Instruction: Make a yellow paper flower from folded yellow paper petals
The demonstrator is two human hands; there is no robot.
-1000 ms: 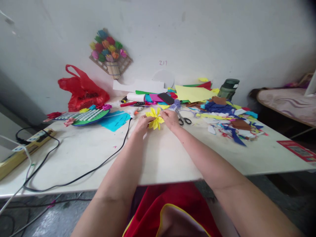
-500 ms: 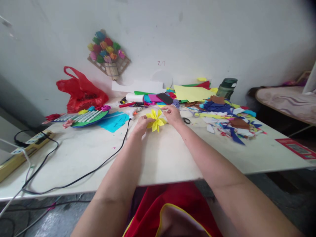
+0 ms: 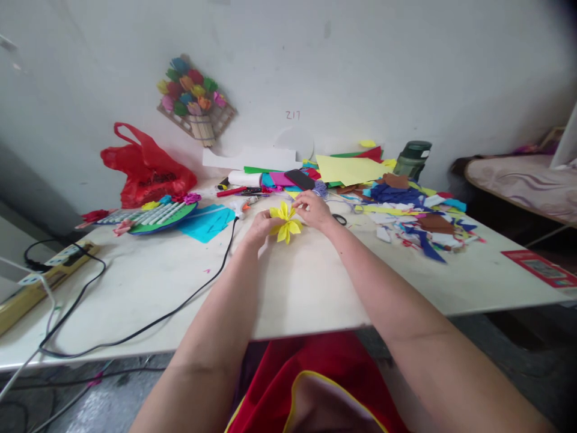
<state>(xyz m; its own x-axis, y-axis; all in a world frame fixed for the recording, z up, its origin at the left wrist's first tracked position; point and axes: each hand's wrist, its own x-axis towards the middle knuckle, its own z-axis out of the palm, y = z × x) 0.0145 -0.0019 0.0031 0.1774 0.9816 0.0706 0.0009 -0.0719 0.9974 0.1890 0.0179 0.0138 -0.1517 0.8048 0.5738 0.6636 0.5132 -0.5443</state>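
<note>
A yellow paper flower (image 3: 285,224) with several pointed petals is held just over the white table (image 3: 297,288). My left hand (image 3: 261,225) is closed on its left side, thumb against a petal. At the flower's upper right, my right hand (image 3: 312,207) pinches with thumb and forefinger at a petal's edge. Behind my left hand lies a glue gun (image 3: 238,207) with a black cord. Black-handled scissors (image 3: 339,219) rest to the right of my right hand.
Paper scraps (image 3: 424,225) cover the right side near a green bottle (image 3: 413,159). At the left are a red plastic bag (image 3: 146,171), a decorated green disc (image 3: 164,219), blue paper (image 3: 210,222) and a power strip (image 3: 54,279). A phone (image 3: 300,179) lies at the back.
The right fingertips have shifted slightly left, closer to the flower's upper petal. The flower is turned a little, still in my left hand. The whole view has moved slightly.
</note>
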